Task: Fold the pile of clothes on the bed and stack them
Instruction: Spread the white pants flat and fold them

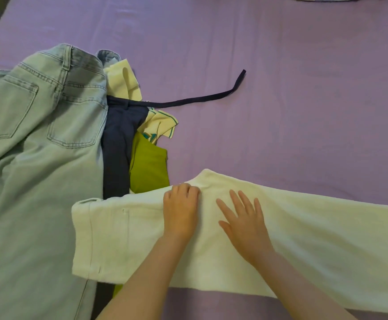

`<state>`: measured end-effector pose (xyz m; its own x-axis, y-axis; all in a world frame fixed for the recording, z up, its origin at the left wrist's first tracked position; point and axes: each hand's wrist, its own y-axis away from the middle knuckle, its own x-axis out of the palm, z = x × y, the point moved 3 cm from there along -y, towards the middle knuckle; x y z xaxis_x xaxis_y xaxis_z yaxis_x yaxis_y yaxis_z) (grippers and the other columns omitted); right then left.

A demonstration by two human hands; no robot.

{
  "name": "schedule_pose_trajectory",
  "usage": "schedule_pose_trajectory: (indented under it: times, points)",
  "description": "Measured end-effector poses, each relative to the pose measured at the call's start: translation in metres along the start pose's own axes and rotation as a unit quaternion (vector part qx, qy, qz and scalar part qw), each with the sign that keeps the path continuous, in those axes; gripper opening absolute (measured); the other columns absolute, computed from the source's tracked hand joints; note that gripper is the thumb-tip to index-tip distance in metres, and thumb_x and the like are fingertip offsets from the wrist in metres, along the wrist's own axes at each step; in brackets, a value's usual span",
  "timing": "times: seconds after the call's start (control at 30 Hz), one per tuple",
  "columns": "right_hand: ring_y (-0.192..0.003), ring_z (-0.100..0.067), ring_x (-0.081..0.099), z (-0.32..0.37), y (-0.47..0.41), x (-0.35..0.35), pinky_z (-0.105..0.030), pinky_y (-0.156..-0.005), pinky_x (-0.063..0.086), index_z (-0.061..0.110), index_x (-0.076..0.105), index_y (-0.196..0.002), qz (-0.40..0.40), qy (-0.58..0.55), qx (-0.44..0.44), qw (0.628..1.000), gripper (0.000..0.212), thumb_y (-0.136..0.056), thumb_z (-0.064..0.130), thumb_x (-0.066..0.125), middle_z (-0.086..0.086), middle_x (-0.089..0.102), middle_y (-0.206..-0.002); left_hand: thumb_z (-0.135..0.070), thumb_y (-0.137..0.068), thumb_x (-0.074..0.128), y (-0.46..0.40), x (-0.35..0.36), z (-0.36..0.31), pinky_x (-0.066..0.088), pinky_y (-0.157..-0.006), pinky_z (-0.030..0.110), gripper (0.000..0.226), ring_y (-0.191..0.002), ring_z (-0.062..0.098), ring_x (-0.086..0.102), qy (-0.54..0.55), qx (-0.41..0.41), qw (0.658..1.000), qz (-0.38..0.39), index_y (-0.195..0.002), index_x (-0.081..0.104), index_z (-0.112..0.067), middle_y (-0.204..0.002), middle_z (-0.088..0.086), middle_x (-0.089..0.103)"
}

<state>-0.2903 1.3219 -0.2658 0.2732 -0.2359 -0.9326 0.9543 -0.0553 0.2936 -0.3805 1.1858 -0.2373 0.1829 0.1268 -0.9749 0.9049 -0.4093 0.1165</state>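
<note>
White trousers (303, 239) lie flat across purple bed (280, 112), waistband end overlapping the clothes pile. Left hand (181, 211) sits on trousers' upper edge, fingers curled, bunching fabric. Right hand (243, 224) just beside it, fingers straight and spread, pressing flat. Light jeans (38, 146), navy garment (116, 153), green garment (148, 167) heaped left of trousers. Bare sheet beyond trousers' far edge, apart from navy strap (200, 101).
</note>
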Motion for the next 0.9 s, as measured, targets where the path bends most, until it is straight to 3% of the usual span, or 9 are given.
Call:
schedule_pose_trajectory:
  times: [0.07, 0.17, 0.33, 0.5, 0.67, 0.73, 0.8, 0.83, 0.9]
  points:
    - [-0.140, -0.037, 0.030, 0.013, -0.006, 0.006, -0.060, -0.109, 0.022, 0.032, 0.042, -0.142, 0.054, 0.010, -0.004, 0.998, 0.058, -0.088, 0.047, 0.058, -0.012, 0.035, -0.151, -0.006, -0.056, 0.086, 0.031, 0.004, 0.014, 0.052, -0.082, 0.041, 0.038, -0.092, 0.029, 0.066, -0.022, 0.001, 0.999, 0.032, -0.090, 0.070, -0.014, -0.094, 0.006, 0.068]
    - [-0.145, -0.033, -0.010, 0.039, -0.021, 0.017, -0.058, -0.113, -0.004, 0.039, 0.007, -0.150, 0.075, 0.013, -0.050, 0.996, 0.059, -0.096, 0.056, 0.024, -0.005, -0.005, -0.160, -0.020, -0.070, 0.080, 0.065, 0.012, 0.045, 0.019, -0.112, 0.061, 0.061, -0.134, 0.039, 0.040, -0.087, -0.034, 0.993, 0.075, -0.127, 0.060, -0.015, -0.139, 0.014, 0.052]
    - [-0.136, -0.032, -0.036, 0.088, -0.028, 0.032, -0.064, -0.106, -0.016, 0.038, -0.034, -0.136, 0.119, 0.029, -0.044, 0.991, 0.069, -0.077, 0.069, -0.018, 0.000, -0.045, -0.143, -0.051, -0.096, 0.023, 0.086, 0.009, 0.095, 0.009, -0.111, 0.064, 0.060, -0.144, 0.038, 0.016, -0.111, -0.044, 0.991, 0.067, -0.150, 0.025, -0.025, -0.157, 0.014, 0.023]
    - [-0.142, -0.029, -0.028, 0.100, -0.049, 0.042, -0.069, -0.106, -0.008, 0.037, -0.038, -0.133, 0.140, 0.026, 0.024, 0.989, 0.068, -0.089, 0.068, 0.003, -0.001, -0.036, -0.152, -0.059, -0.096, 0.022, 0.067, 0.028, 0.120, 0.007, -0.110, 0.065, 0.064, -0.146, 0.038, 0.006, -0.115, -0.015, 0.987, 0.107, -0.152, 0.017, -0.028, -0.159, 0.014, 0.008]
    - [-0.143, -0.030, -0.023, 0.107, -0.056, 0.035, -0.069, -0.107, 0.001, 0.036, -0.024, -0.145, 0.165, 0.046, 0.040, 0.985, 0.073, -0.091, 0.068, 0.014, -0.003, -0.028, -0.155, -0.061, -0.095, 0.006, 0.060, 0.033, 0.126, -0.025, -0.105, 0.064, 0.066, -0.137, 0.034, -0.037, -0.133, -0.003, 0.979, 0.153, -0.141, -0.031, -0.032, -0.148, 0.011, -0.041]
    - [-0.143, -0.032, -0.023, 0.114, -0.049, 0.030, -0.067, -0.109, 0.004, 0.034, -0.023, -0.146, 0.153, 0.042, 0.047, 0.986, 0.076, -0.091, 0.068, 0.018, -0.004, -0.029, -0.155, -0.054, -0.098, 0.021, 0.065, 0.017, 0.125, -0.024, -0.107, 0.060, 0.069, -0.140, 0.034, -0.030, -0.116, 0.005, 0.983, 0.141, -0.146, -0.022, -0.030, -0.155, 0.011, -0.028]
    - [-0.142, -0.033, -0.026, 0.126, -0.037, 0.031, -0.064, -0.111, 0.005, 0.033, -0.032, -0.140, 0.136, 0.033, 0.029, 0.990, 0.082, -0.090, 0.069, 0.021, -0.004, -0.038, -0.150, -0.041, -0.093, 0.052, 0.077, -0.007, 0.130, -0.002, -0.113, 0.057, 0.070, -0.146, 0.036, 0.007, -0.070, -0.040, 0.995, 0.062, -0.152, 0.017, -0.025, -0.159, 0.016, 0.014]
    - [-0.140, -0.033, -0.031, 0.135, -0.028, 0.034, -0.063, -0.111, 0.004, 0.035, -0.037, -0.136, 0.132, 0.027, 0.005, 0.991, 0.082, -0.090, 0.069, 0.022, -0.003, -0.044, -0.145, -0.035, -0.086, 0.064, 0.088, -0.020, 0.139, 0.012, -0.112, 0.056, 0.069, -0.142, 0.038, 0.026, -0.042, -0.096, 0.994, 0.012, -0.147, 0.036, -0.021, -0.152, 0.018, 0.031]
    - [-0.133, -0.032, -0.038, 0.152, -0.009, 0.043, -0.062, -0.111, 0.005, 0.040, -0.039, -0.130, 0.144, 0.028, -0.049, 0.988, 0.081, -0.089, 0.070, 0.024, -0.003, -0.045, -0.143, -0.028, -0.080, 0.071, 0.117, -0.037, 0.164, 0.026, -0.111, 0.053, 0.067, -0.135, 0.039, 0.038, 0.020, -0.236, 0.970, -0.048, -0.141, 0.046, -0.014, -0.146, 0.020, 0.040]
